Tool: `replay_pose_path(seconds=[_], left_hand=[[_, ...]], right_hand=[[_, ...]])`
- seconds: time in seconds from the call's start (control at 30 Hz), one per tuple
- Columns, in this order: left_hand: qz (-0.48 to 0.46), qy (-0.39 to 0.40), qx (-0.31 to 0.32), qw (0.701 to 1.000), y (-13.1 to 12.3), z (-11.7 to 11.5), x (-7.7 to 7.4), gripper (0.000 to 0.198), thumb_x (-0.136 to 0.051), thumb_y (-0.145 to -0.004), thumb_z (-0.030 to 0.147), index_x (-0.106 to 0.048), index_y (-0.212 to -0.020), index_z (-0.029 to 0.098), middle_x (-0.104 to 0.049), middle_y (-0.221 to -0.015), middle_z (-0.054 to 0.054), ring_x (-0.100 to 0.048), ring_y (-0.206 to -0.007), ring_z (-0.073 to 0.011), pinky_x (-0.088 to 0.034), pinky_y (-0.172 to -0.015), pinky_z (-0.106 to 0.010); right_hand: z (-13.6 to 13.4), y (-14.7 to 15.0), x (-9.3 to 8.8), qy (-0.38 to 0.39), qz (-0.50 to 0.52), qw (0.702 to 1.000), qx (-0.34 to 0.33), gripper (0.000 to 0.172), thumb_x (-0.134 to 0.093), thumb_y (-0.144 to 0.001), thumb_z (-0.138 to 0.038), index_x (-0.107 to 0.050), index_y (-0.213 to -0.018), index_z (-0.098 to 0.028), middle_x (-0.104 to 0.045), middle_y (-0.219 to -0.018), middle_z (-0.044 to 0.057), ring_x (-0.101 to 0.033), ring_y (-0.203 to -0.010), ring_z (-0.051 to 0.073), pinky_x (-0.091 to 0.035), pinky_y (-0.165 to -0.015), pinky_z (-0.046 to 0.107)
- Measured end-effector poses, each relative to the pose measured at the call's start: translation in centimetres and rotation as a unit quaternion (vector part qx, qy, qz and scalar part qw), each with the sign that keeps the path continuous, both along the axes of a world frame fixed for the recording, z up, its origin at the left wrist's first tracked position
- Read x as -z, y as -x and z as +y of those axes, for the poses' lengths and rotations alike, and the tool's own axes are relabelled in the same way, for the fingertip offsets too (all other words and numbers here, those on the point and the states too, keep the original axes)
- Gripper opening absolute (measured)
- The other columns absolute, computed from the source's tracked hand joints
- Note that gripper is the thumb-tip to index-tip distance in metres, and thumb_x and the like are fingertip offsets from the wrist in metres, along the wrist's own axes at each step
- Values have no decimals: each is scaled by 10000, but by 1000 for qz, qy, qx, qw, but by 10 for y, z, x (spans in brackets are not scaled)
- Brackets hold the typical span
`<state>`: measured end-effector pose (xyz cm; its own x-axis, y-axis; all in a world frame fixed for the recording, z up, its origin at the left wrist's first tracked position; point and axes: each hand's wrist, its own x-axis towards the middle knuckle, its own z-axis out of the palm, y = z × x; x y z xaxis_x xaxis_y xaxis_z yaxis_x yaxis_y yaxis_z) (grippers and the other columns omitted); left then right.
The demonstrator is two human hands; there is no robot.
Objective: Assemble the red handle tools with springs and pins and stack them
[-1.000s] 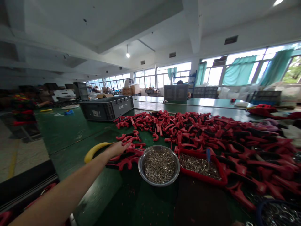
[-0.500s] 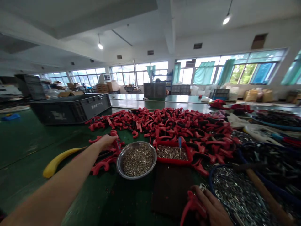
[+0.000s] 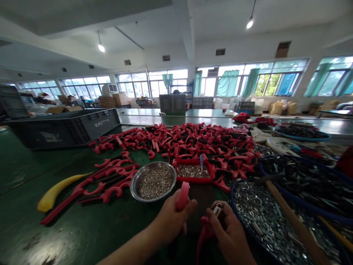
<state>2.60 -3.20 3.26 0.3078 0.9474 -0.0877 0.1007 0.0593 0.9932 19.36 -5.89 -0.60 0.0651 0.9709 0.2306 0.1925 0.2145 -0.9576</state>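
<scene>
Nearest me, my left grip (image 3: 172,217) is closed around a red plastic clamp arm (image 3: 183,195), which stands upright from the fist, just below and right of the steel bowl (image 3: 153,182). My right grip (image 3: 228,235) is closed as well, further right of the bowl. Its fingers (image 3: 220,221) pinch a small ribbed metal fitting (image 3: 217,210), and a thin red arm (image 3: 202,235) hangs beside them. I cannot tell whether the two red pieces are one part.

Judgement: the moulded plastic looks light, stiff and slightly slick, so the thick middle of the arm seems the surest hold. The fitting looks hard and small enough to drop, so fingertips suit it best.

The bowl sits on the green bench (image 3: 55,228), full of small silver metal pieces. Just right of it lies a red tray (image 3: 193,179) of silver pins with a blue-handled screwdriver (image 3: 201,163) upright in it. Left of the bowl lie loose red-and-black clamp arms (image 3: 110,184) and a curved yellow piece (image 3: 59,191). Well right of it is a blue-rimmed basin of steel rings (image 3: 256,217). Behind the bowl spreads a heap of red clamp parts (image 3: 176,143), with a grey crate (image 3: 63,129) beyond to the left. Far behind, a person (image 3: 175,91) sits past another grey crate (image 3: 168,103).
</scene>
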Motion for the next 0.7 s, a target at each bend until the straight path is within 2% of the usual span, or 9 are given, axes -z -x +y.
replay_pose_path(seconds=[0.1,0.2,0.23,0.3,0.37,0.43,0.53,0.7], left_hand=[[71,-141,-8,987,-10,-7,12,379,-553,-753,497,-435,-954,198,-537,-733,18,-505,-407,-76,-337,-377,-183],[78,-172,-52,981,-13,-7,11,307,-475,-811,490,-480,-778,185,-544,-636,14,-535,-520,-109,-395,-517,-213],[54,-152,-61,985,-15,-7,9,329,-445,-826,493,-493,-739,180,-553,-630,6,-543,-569,-118,-409,-569,-222],[-26,-60,-82,994,-21,-6,8,384,-414,-828,524,-528,-741,167,-579,-664,-13,-541,-613,-126,-422,-602,-232],[-104,73,-95,987,-29,-6,9,466,-380,-808,587,-549,-798,153,-584,-671,-22,-527,-564,-119,-410,-524,-221],[-151,164,-90,971,-35,-7,11,568,-308,-781,669,-536,-817,150,-551,-606,-5,-474,-449,-93,-338,-409,-191],[-165,161,-75,970,-42,-9,15,634,-275,-716,753,-492,-816,166,-514,-590,29,-401,-358,-55,-275,-347,-167],[-122,128,-55,983,-46,-12,21,690,-329,-682,763,-485,-984,163,-471,-514,59,-389,-343,-62,-297,-342,-167]], right_hand=[[-6,-1,-8,-3,1,1000,-4,260,-502,-820,-443,-475,-875,-191,-490,-647,-34,-515,-567,130,-458,-530,243],[-7,0,-14,-5,10,1000,-4,246,-489,-830,-438,-477,-860,-193,-476,-642,-40,-510,-570,130,-451,-537,243],[-7,0,-15,-10,5,1000,2,245,-488,-831,-437,-480,-852,-193,-477,-641,-39,-504,-568,128,-446,-536,242],[-6,1,-15,-21,-12,1000,13,245,-489,-829,-438,-484,-826,-192,-485,-633,-37,-491,-558,125,-434,-530,239],[-7,1,-14,-24,-24,999,15,242,-481,-834,-433,-483,-813,-192,-493,-628,-35,-489,-552,123,-428,-523,235],[-8,0,-13,-30,-35,999,15,233,-474,-839,-425,-480,-810,-194,-494,-623,-36,-492,-548,122,-427,-519,232],[-10,-2,-13,-45,-48,998,25,211,-477,-841,-406,-476,-826,-196,-504,-622,-34,-496,-546,125,-430,-520,232],[-10,-3,-17,-69,-71,993,61,185,-473,-844,-388,-457,-861,-205,-495,-603,-47,-487,-508,121,-423,-490,225]])
